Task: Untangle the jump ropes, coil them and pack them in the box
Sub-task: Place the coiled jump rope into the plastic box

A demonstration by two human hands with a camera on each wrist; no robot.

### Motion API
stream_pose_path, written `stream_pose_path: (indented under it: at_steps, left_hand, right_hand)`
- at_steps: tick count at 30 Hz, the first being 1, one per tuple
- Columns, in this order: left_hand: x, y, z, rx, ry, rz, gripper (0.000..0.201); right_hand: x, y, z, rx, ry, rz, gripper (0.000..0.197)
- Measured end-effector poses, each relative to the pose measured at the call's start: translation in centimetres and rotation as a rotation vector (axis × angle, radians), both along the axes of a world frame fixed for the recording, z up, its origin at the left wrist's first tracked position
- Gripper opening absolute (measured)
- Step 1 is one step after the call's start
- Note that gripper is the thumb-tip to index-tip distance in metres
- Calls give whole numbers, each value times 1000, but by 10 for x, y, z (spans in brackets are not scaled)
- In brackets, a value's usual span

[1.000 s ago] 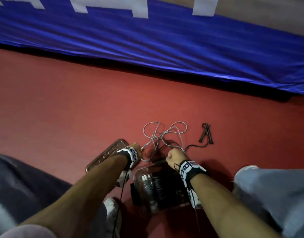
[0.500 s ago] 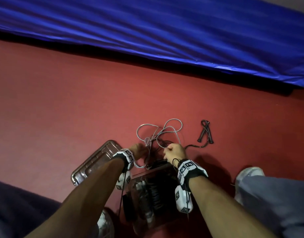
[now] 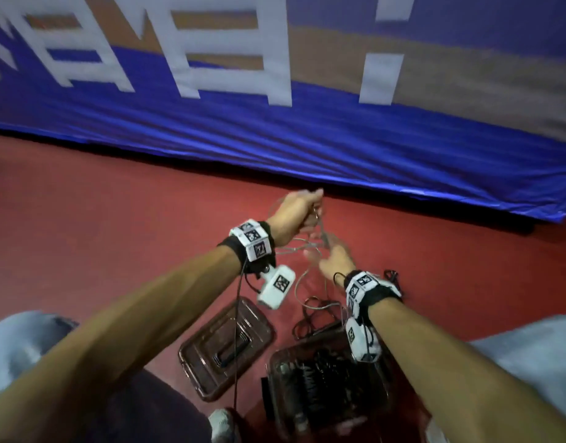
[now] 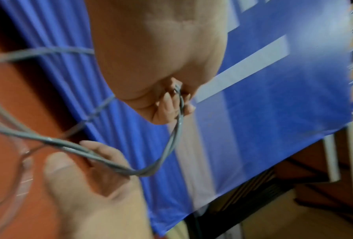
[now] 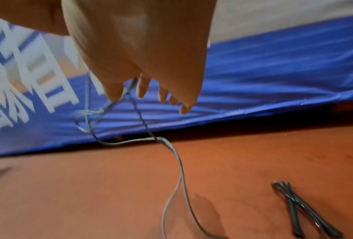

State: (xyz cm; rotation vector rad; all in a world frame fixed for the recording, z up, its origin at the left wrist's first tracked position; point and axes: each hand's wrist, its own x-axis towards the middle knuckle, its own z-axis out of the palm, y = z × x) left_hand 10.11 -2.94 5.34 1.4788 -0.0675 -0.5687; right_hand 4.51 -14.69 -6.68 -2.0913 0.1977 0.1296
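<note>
1. Red floor (image 3: 115, 219) is seen throughout, backed by a blue banner (image 3: 275, 139) with white lettering along the far edge.
2. Left hand (image 3: 294, 212) is raised above the floor; its fingers (image 4: 167, 105) are pinched on twisted strands of the grey jump rope (image 4: 110, 161).
3. From that pinch the grey strands are seen running down in a bend and across the right hand (image 3: 336, 260).
4. Right hand fingers (image 5: 140, 87) are held loosely extended and spread, with the rope passing between them; a firm grip is not shown.
5. Below the right hand the grey rope (image 5: 177, 177) is seen hanging in a loop down to the floor, with a small tangle hanging near the banner.
6. More rope, grey and black, is seen lying in loose loops on the floor just beyond the box (image 3: 380, 407).
7. Clear box is seen on the floor near the person's legs, with dark coiled rope and handles already inside; details are blurred.
8. Clear lid (image 3: 262, 334) is seen lying flat on the floor just left of the box.
9. Black handles (image 5: 306, 211), crossed, are seen lying on the floor to the right, apart from both hands.
</note>
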Motion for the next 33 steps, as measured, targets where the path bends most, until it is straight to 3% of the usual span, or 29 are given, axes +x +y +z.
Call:
stream_pose_path:
  at_steps: [2,5,7,9,12,14,15,17,19,21,24,26,28,30,32,33]
  left_hand:
    - [-7,-2,74,-187,-23,11,38]
    - [-30,2,176,-454,-78,-1,37]
    - [-48,6,225,-552,-164,6,34]
    - [-63,11,249,-593,-251,32,32]
    - [-77,18,245,-620,-295,46,32]
    - [-84,21,231,-622,-248,17,31]
    - [-87,22,224,-604,-213,-4,31]
    - [-88,19,215,-557,-154,-55,31]
    - [-85,15,212,-545,-135,-75,30]
    - [-79,10,212,-582,-119,-51,29]
    - [-67,9,211,-656,-92,-16,29]
    - [-62,12,210,-728,-65,-2,30]
    - [-59,13,210,-823,-14,-24,31]
    - [-57,13,209,-843,-3,-43,30]
    - [-54,15,206,-791,-24,-20,29]
    - [-51,17,204,-755,-33,13,28]
  right_hand:
    - [4,-6,54,102,-147,-40,39]
    - [-5,-9,136,228,-192,94,20]
    - [-16,-7,174,298,-204,175,15]
    - [-25,-2,196,396,-211,155,27]
    - [-21,0,205,246,-394,20,17]
    - [-16,-1,203,11,-487,-42,51]
    - [-17,0,205,-18,-516,-37,65]
    - [-17,6,207,32,-433,88,87]
    - [-20,18,207,87,-182,312,107]
    - [-16,33,199,111,-101,485,118]
    - [-10,53,193,155,-179,451,107]
    - [-2,63,188,253,-214,258,80]
    - [4,65,187,367,-226,92,70]
    - [2,65,191,457,-135,131,51]
    - [-4,66,203,367,-71,192,11]
    - [-5,63,210,331,-67,182,19]
